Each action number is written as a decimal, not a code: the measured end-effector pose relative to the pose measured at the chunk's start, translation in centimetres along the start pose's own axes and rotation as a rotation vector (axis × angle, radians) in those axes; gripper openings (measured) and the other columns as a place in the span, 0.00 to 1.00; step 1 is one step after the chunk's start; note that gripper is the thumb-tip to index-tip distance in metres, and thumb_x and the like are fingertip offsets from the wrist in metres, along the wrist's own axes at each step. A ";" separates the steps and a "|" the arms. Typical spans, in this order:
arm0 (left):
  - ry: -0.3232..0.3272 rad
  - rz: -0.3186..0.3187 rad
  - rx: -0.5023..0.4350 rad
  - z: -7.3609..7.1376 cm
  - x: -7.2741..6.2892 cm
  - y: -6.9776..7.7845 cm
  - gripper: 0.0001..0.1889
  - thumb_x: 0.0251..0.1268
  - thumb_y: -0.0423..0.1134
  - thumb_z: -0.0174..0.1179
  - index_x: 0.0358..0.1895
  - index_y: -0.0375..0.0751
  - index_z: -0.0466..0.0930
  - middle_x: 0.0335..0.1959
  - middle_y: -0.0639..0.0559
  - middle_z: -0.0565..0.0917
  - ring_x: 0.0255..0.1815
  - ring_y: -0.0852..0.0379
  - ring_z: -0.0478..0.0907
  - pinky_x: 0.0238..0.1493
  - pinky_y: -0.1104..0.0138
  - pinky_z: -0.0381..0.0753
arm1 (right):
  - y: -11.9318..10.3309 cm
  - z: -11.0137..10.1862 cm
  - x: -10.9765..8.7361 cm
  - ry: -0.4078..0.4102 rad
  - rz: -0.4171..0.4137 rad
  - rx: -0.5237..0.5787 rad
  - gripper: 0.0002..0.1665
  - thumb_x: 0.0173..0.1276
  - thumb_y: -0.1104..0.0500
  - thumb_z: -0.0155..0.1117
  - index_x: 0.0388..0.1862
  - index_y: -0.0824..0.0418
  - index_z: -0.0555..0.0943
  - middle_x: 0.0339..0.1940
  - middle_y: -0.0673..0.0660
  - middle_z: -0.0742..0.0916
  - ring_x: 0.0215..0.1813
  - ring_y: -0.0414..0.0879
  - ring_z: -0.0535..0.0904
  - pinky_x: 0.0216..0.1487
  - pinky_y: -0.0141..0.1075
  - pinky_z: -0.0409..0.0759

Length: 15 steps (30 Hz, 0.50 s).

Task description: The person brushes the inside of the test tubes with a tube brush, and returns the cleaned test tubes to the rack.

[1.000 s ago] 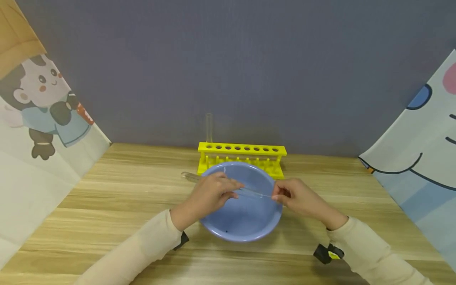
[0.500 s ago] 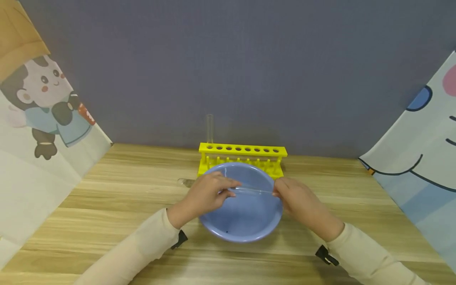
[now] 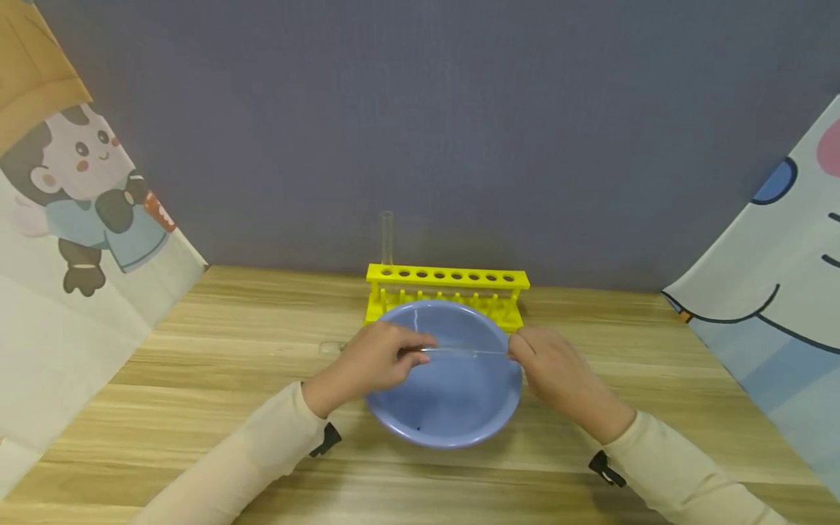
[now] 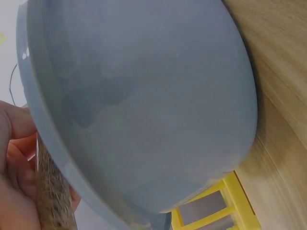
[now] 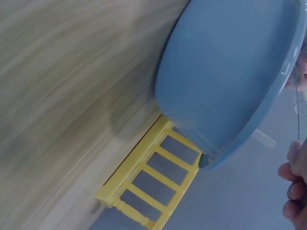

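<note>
Over the blue basin [image 3: 453, 408], my left hand [image 3: 370, 357] grips a clear glass test tube [image 3: 456, 352] lying nearly level, its rounded end [image 3: 329, 348] sticking out to the left. Brown bristles of a test tube brush [image 4: 53, 196] show inside the tube in the left wrist view. My right hand [image 3: 554, 375] pinches the brush's thin twisted wire handle [image 5: 298, 122], which comes out of the tube's right end. The right fingertips are at the basin's right rim in the head view. Fingers of the left hand hide the tube's middle.
Behind the basin stands a yellow test tube rack [image 3: 453, 276] with a row of holes and pegs. Another clear test tube [image 3: 387, 237] stands upright at its left end. A grey wall [image 3: 433, 131] rises behind the wooden table [image 3: 249, 343]; printed cloths hang at both sides.
The tube has tilted from sloping down rightward to nearly level, its rounded end shifting left and nearer. My right hand has turned over at the wrist and moved slightly right, still pinching the wire.
</note>
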State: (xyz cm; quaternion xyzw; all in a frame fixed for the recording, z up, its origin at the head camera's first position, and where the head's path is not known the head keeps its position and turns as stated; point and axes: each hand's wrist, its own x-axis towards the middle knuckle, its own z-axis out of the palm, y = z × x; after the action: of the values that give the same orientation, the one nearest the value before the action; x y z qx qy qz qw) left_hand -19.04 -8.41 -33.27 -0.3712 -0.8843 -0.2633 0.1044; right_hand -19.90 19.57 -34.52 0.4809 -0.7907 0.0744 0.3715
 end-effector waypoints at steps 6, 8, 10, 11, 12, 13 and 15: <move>-0.072 -0.104 -0.086 -0.4 -0.1 -0.1 0.11 0.63 0.37 0.60 0.47 0.40 0.85 0.32 0.55 0.86 0.19 0.69 0.68 0.22 0.74 0.68 | 0.4 0.2 -0.4 0.027 -0.044 -0.025 0.05 0.57 0.69 0.46 0.24 0.62 0.67 0.23 0.53 0.71 0.25 0.47 0.66 0.24 0.37 0.69; -0.096 -0.129 -0.113 -0.5 0.0 -0.2 0.11 0.64 0.37 0.60 0.47 0.39 0.85 0.30 0.55 0.85 0.19 0.69 0.68 0.22 0.74 0.68 | 0.6 0.3 -0.6 0.038 -0.059 -0.027 0.06 0.58 0.70 0.44 0.25 0.63 0.68 0.24 0.53 0.72 0.26 0.47 0.68 0.25 0.38 0.71; -0.116 -0.144 -0.136 -0.5 0.0 -0.3 0.10 0.64 0.36 0.59 0.45 0.39 0.85 0.27 0.55 0.84 0.19 0.68 0.68 0.22 0.74 0.68 | 0.6 0.3 -0.7 0.047 -0.070 -0.037 0.08 0.58 0.71 0.42 0.25 0.63 0.68 0.25 0.54 0.73 0.27 0.48 0.70 0.26 0.39 0.73; -0.126 -0.150 -0.143 -0.6 0.0 -0.4 0.09 0.64 0.36 0.59 0.44 0.40 0.85 0.26 0.56 0.84 0.18 0.68 0.68 0.22 0.74 0.68 | 0.7 0.3 -0.8 0.049 -0.074 -0.041 0.09 0.57 0.72 0.41 0.25 0.63 0.69 0.25 0.54 0.73 0.27 0.48 0.70 0.27 0.40 0.73; -0.134 -0.152 -0.152 -0.6 0.1 -0.4 0.09 0.64 0.36 0.59 0.43 0.40 0.85 0.25 0.56 0.83 0.18 0.67 0.68 0.22 0.74 0.68 | 0.7 0.3 -0.9 0.050 -0.076 -0.046 0.10 0.57 0.73 0.40 0.26 0.63 0.69 0.25 0.54 0.73 0.27 0.48 0.70 0.28 0.40 0.74; -0.142 -0.159 -0.166 -0.6 0.1 -0.5 0.08 0.64 0.35 0.58 0.42 0.40 0.85 0.25 0.56 0.83 0.19 0.67 0.69 0.22 0.74 0.69 | 0.7 0.3 -0.9 0.052 -0.080 -0.052 0.12 0.56 0.74 0.38 0.25 0.63 0.70 0.25 0.54 0.73 0.27 0.48 0.70 0.28 0.40 0.74; -0.163 -0.178 -0.199 -0.6 0.1 -0.7 0.08 0.65 0.35 0.58 0.42 0.41 0.85 0.24 0.56 0.82 0.18 0.66 0.68 0.21 0.73 0.68 | 0.7 0.2 -1.1 0.048 -0.083 -0.069 0.14 0.56 0.75 0.35 0.26 0.63 0.70 0.25 0.54 0.73 0.28 0.48 0.71 0.29 0.40 0.75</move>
State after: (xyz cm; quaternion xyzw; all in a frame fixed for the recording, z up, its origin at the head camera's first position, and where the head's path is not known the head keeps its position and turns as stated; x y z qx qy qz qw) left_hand -19.60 -9.07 -32.96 -0.3199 -0.8888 -0.3269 -0.0290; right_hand -20.29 20.64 -35.20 0.4984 -0.7629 0.0433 0.4095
